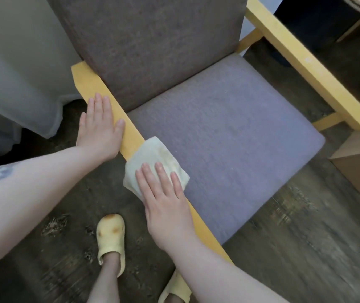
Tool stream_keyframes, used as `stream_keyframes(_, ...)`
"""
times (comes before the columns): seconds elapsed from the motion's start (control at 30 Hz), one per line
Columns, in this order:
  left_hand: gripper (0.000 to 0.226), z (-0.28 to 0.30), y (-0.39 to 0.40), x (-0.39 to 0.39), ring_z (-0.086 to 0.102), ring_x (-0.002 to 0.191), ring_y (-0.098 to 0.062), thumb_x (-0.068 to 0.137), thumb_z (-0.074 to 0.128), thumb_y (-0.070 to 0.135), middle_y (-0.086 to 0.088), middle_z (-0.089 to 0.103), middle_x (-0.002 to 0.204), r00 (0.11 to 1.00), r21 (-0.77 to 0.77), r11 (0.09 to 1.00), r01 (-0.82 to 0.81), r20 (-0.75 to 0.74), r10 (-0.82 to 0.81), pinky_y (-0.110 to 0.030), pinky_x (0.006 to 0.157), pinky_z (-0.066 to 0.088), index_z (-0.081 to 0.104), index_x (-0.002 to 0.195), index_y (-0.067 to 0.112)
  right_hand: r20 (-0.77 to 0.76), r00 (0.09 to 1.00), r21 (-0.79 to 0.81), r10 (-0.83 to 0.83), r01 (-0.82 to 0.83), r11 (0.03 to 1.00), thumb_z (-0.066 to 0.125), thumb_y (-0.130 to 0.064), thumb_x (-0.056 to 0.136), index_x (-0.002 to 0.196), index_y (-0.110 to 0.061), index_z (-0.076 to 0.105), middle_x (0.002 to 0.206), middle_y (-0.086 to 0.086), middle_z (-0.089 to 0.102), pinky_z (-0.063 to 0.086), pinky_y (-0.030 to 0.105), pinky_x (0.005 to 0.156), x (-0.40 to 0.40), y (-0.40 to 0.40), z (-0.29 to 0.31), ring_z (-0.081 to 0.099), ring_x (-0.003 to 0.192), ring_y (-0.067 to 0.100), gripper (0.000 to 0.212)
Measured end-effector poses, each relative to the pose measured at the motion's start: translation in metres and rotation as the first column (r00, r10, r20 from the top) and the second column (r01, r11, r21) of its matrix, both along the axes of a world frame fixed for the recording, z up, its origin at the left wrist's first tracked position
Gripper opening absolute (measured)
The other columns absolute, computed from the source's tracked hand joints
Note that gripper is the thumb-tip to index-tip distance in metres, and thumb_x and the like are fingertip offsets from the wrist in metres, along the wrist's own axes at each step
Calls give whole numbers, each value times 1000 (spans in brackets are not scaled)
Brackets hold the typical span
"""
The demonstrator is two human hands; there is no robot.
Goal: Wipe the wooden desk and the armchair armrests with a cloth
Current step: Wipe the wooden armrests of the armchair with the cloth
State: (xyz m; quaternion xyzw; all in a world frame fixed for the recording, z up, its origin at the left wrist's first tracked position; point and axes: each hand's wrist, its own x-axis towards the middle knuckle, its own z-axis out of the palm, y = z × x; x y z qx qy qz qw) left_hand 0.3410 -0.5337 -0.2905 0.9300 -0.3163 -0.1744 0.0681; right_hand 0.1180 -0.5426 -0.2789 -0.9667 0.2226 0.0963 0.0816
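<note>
Two hands: the left hand [100,125] is lying flat, fingers straight, on the near armrest [131,141]; the right hand [163,197] is pressing the cloth with straight fingers.
One cloth [155,158]: is lying draped over the near armrest, just in front of the left hand.
Two armrests: the far armrest [301,60] is standing bare.
One armchair seat [229,136]: is sitting between the armrests.
Two slippers: one slipper [110,235] is resting on the floor [305,237].

Right hand [166,204] presses cloth [153,158] flat on near armrest [109,101]; left hand [100,127] rests there.
</note>
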Motion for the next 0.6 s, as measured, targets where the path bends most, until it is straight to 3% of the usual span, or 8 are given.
stream_keyframes(0.13, 64, 4, 2, -44, -12, 147, -22, 100, 17, 40, -8, -13, 160, 999, -14, 999, -37, -9, 37, -41, 119, -1, -10, 150, 10, 38, 998, -85, 50, -47, 995, 38, -17, 93, 144, -20, 42, 153, -3, 35, 25, 43, 110, -128, 17, 2, 30, 142, 26, 52)
stream_keyframes(0.2, 64, 5, 3, -59, -12, 147, -22, 100, 17, 40, -8, -13, 161, 999, -9, 999, -38, -2, 38, -41, 119, 0, -10, 150, 10, 9, 999, -114, 35, -34, 993, 26, -17, 97, 136, -23, 48, 146, -5, 47, 28, 40, 107, -167, 19, 3, 34, 138, 24, 45)
stream_keyframes(0.27, 65, 6, 7, -62, -12, 147, -21, 100, 17, 41, -7, -13, 161, 1000, 11, 1000, -15, -4, 15, -40, 119, 0, -11, 150, 11, -9, 1000, -84, 8, -8, 996, 25, -23, 95, 131, -22, 49, 139, -4, 54, 28, 39, 105, -177, 17, 1, 32, 136, 23, 43)
stream_keyframes(0.43, 64, 8, 32, -32, -11, 147, -13, 99, 18, 46, 3, -12, 161, 982, 19, 982, 187, 11, -188, -39, 120, -2, -9, 152, 21, 41, 999, 15, -25, 24, 1000, 32, -37, 96, 144, -19, 43, 151, 0, 40, 25, 42, 109, -84, 7, 5, 31, 141, 28, 52)
stream_keyframes(0.5, 61, 9, 36, -13, -9, 147, -11, 100, 18, 44, 6, -7, 161, 977, 6, 978, 210, 28, -210, -38, 120, -1, -5, 152, 23, 25, 999, 32, -20, 20, 999, 37, -35, 96, 151, -18, 29, 157, 0, 28, 20, 48, 115, -19, -1, 6, 24, 145, 29, 58)
stream_keyframes(0.6, 58, 10, 30, 14, -5, 147, -10, 100, 14, 42, 7, -3, 161, 980, -10, 980, 197, -7, -197, -38, 120, -1, 1, 153, 23, 36, 998, 44, 45, -47, 998, 28, -36, 102, 154, -18, 0, 162, 1, 2, 0, 46, 119, 71, -20, 2, -3, 148, 28, 62)
